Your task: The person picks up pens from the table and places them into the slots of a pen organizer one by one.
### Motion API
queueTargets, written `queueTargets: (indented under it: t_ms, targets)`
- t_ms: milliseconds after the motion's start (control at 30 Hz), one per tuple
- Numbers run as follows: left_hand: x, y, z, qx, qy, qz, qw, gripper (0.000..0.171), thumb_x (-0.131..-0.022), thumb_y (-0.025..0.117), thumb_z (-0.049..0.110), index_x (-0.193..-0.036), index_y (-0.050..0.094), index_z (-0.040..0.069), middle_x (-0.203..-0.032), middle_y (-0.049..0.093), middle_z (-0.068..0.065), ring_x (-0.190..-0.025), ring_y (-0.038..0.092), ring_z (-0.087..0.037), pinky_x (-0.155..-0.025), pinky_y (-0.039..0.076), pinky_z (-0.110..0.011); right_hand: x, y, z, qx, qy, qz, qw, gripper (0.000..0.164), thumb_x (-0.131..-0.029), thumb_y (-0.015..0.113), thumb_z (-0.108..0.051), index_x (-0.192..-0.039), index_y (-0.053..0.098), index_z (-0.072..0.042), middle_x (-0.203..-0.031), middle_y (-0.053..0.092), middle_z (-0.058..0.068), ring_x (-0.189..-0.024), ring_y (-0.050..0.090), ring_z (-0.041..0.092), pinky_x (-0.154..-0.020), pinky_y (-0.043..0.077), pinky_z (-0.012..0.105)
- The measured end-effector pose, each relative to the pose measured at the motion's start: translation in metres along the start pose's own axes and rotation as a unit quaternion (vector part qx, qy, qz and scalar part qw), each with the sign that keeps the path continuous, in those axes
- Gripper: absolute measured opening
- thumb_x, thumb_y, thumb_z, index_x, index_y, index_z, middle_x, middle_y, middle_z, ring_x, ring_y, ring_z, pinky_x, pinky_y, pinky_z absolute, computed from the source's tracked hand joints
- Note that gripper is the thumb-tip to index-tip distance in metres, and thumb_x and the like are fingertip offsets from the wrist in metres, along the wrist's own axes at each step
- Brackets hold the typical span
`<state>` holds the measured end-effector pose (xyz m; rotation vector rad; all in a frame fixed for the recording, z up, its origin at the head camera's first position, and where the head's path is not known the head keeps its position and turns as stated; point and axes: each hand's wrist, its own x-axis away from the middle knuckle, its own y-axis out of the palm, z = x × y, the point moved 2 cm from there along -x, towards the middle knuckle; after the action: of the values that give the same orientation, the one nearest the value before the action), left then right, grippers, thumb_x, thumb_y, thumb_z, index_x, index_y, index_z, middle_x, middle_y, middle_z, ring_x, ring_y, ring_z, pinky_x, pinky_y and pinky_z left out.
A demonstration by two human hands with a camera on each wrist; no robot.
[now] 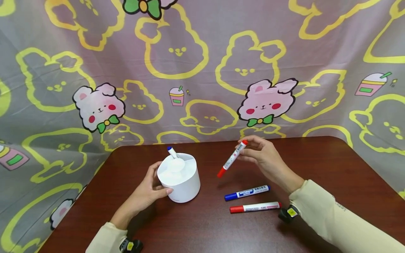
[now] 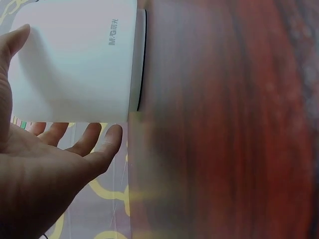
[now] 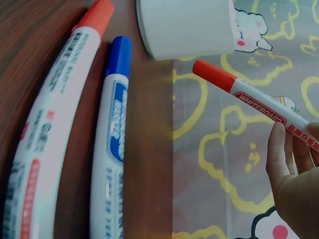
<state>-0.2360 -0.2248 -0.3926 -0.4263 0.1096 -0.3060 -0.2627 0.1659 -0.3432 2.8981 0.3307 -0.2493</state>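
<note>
A white round pen holder (image 1: pixel 181 184) with compartments stands on the table, a blue-tipped marker (image 1: pixel 172 152) leaning in a rear compartment. My left hand (image 1: pixel 143 191) grips its left side, thumb (image 2: pixel 19 42) on the front wall and the fingers round the far side. To the right of the holder, my right hand (image 1: pixel 264 154) pinches a red whiteboard marker (image 1: pixel 233 158) above the table, tilted with its red cap down to the left. Nearer to me lie a blue whiteboard marker (image 1: pixel 247 193) and another red marker (image 1: pixel 255 207), roughly side by side.
The dark wooden table (image 1: pixel 202 232) ends at the back against a curtain (image 1: pixel 202 80) printed with cartoon bears and rabbits. A small black device (image 1: pixel 288 213) is strapped at my right wrist, close to the lying red marker.
</note>
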Motion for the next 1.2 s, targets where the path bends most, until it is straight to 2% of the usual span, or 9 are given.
queueTargets:
  t_ms: [167, 300, 467, 700, 900, 1033, 1200]
  targets:
    - [-0.001, 0.0, 0.0, 0.003, 0.006, 0.002, 1.0, 0.098, -0.089, 0.084, 0.016, -0.159, 0.016, 0.011, -0.164, 0.037, -0.02, -0.144, 0.043, -0.045, -0.11, 0.05, -0.048, -0.004, 0.008, -0.005, -0.009, -0.009, 0.0, 1.0, 0.024, -0.098, 0.067, 0.005, -0.114, 0.071, -0.013, -0.113, 0.072, 0.003, -0.096, 0.073, 0.017, -0.089, 0.063, 0.039]
    - [-0.001, 0.0, 0.002, 0.004, 0.007, 0.003, 1.0, 0.1, -0.088, 0.084, 0.016, -0.161, 0.015, 0.013, -0.165, 0.035, -0.019, -0.146, 0.04, -0.045, -0.107, 0.052, -0.042, -0.007, 0.017, -0.008, -0.038, -0.024, -0.005, 0.999, 0.025, -0.098, 0.064, 0.007, -0.114, 0.07, -0.011, -0.109, 0.073, 0.003, -0.097, 0.073, 0.017, -0.089, 0.063, 0.04]
    - [-0.002, -0.001, 0.003, 0.002, 0.003, 0.002, 1.0, 0.103, -0.088, 0.084, 0.016, -0.163, 0.014, 0.016, -0.164, 0.033, -0.019, -0.146, 0.041, -0.045, -0.108, 0.052, -0.044, -0.013, 0.03, -0.009, -0.066, -0.028, -0.004, 0.997, 0.027, -0.098, 0.063, 0.009, -0.115, 0.07, -0.011, -0.104, 0.072, 0.003, -0.096, 0.074, 0.016, -0.089, 0.063, 0.041]
    - [-0.002, 0.0, 0.003, -0.002, 0.0, 0.002, 1.0, 0.103, -0.089, 0.084, 0.018, -0.164, 0.014, 0.017, -0.163, 0.032, -0.02, -0.145, 0.042, -0.045, -0.108, 0.051, -0.047, -0.019, 0.046, -0.011, -0.075, -0.023, -0.001, 0.997, 0.028, -0.099, 0.062, 0.008, -0.12, 0.067, -0.009, -0.107, 0.071, 0.004, -0.099, 0.074, 0.018, -0.088, 0.063, 0.039]
    - [-0.003, 0.001, 0.002, -0.002, -0.001, -0.001, 1.0, 0.102, -0.089, 0.083, 0.019, -0.164, 0.014, 0.018, -0.163, 0.032, -0.02, -0.145, 0.042, -0.045, -0.109, 0.05, -0.049, -0.024, 0.058, -0.011, -0.088, -0.021, 0.001, 0.996, 0.027, -0.099, 0.061, 0.009, -0.117, 0.067, -0.01, -0.104, 0.072, 0.002, -0.096, 0.073, 0.018, -0.087, 0.064, 0.037]
    - [-0.002, -0.001, 0.002, -0.008, -0.009, 0.0, 0.9999, 0.102, -0.09, 0.083, 0.02, -0.165, 0.014, 0.019, -0.163, 0.033, -0.021, -0.144, 0.044, -0.043, -0.11, 0.05, -0.051, -0.028, 0.064, -0.009, -0.09, -0.02, 0.006, 0.996, 0.028, -0.099, 0.061, 0.008, -0.118, 0.066, -0.012, -0.104, 0.071, 0.002, -0.095, 0.072, 0.018, -0.086, 0.064, 0.037]
    - [-0.003, -0.002, 0.002, -0.015, -0.027, 0.001, 0.9995, 0.102, -0.09, 0.083, 0.023, -0.166, 0.014, 0.02, -0.163, 0.035, -0.021, -0.141, 0.048, -0.041, -0.109, 0.051, -0.049, -0.033, 0.072, -0.005, -0.092, -0.017, 0.015, 0.995, 0.027, -0.099, 0.061, 0.008, -0.121, 0.064, -0.007, -0.102, 0.069, 0.003, -0.094, 0.071, 0.017, -0.087, 0.064, 0.037]
